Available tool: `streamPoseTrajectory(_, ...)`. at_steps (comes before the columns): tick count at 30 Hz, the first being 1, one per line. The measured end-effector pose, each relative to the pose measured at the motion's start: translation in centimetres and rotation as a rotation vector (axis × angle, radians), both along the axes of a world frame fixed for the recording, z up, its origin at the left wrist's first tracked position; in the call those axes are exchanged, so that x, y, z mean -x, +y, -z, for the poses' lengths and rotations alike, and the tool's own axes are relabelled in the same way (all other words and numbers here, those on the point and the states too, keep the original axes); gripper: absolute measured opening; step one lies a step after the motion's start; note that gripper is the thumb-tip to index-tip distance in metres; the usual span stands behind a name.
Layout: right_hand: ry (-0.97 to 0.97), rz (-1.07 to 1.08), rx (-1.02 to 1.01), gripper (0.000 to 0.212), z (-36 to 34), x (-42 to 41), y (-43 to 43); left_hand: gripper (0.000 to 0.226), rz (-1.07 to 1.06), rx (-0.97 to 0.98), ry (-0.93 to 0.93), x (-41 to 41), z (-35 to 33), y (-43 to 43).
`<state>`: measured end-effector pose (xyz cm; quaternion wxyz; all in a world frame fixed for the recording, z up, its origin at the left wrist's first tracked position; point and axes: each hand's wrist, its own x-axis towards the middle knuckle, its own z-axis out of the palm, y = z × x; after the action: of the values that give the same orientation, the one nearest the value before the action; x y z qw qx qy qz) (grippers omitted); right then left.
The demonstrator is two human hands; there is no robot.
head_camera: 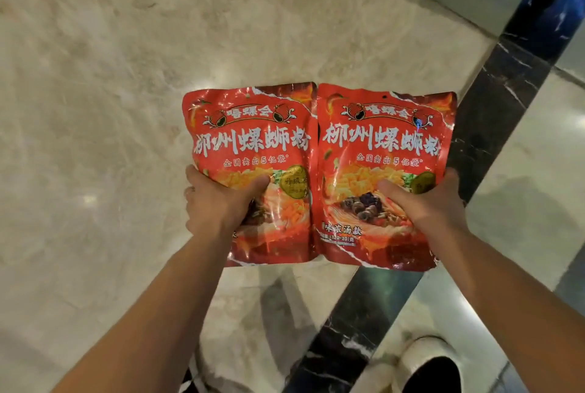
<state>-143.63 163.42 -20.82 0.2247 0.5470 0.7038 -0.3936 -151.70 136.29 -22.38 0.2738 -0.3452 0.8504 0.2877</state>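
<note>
Two identical red noodle packets with white Chinese lettering hang side by side above the floor, front faces toward me, their inner edges touching. My left hand grips the left packet at its lower left, thumb across the front. On the other side, my right hand holds the right packet at its lower right edge, thumb on the printed bowl picture. The fingers of both hands are hidden behind the packets.
Below lies a glossy beige marble floor. A black marble strip runs diagonally from upper right to bottom centre. A white shoe shows at the bottom right. A pale wall base stands at the top right.
</note>
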Motion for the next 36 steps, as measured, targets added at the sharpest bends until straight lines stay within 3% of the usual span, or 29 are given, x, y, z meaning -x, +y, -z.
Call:
streamPoseTrajectory(2, -0.019, 0.036, 0.058, 0.110, 0.6, 0.0, -0.1, 0.123, -0.070, -0.155, 0.000, 0.0, 0.3, -0.5)
streamPoseTrajectory(5, 0.011, 0.069, 0.166, 0.109, 0.5, -0.3, -0.1, 0.095, 0.012, -0.388, -0.068, 0.5, -0.1, -1.4)
streamPoseTrajectory(8, 0.030, 0.013, 0.237, 0.099, -0.3, -0.6, -0.6, 0.089, 0.103, -0.543, -0.165, 1.3, -0.8, -2.1)
streamPoseTrajectory(13, 0.117, -0.007, 0.243, 0.085, -2.4, -0.4, -1.3, 0.071, 0.148, -0.520, -0.143, 1.1, -2.9, -1.6)
streamPoseTrajectory(17, 0.219, -0.014, 0.237, 0.077, -8.2, -0.6, -1.3, 0.057, 0.183, -0.500, -0.056, 1.2, -8.9, -1.5)
streamPoseTrajectory(20, 0.275, -0.019, 0.219, 0.083, -16.1, -0.5, -0.1, 0.058, 0.230, -0.556, 0.020, 2.6, -17.5, -0.9)
streamPoseTrajectory(25, 0.439, -0.014, 0.188, 0.062, -34.8, 1.5, 3.6, 0.058, 0.328, -0.648, 0.159, 6.3, -36.1, 1.6)
streamPoseTrajectory(31, 0.633, 0.023, 0.092, 0.074, -61.2, 3.5, 6.3, 0.064, 0.349, -0.664, 0.395, 8.6, -62.1, 5.7)
streamPoseTrajectory(36, 0.777, 0.050, -0.001, 0.074, -79.6, 0.7, 6.6, 0.070, 0.398, -0.712, 0.483, 7.8, -78.9, 7.3)
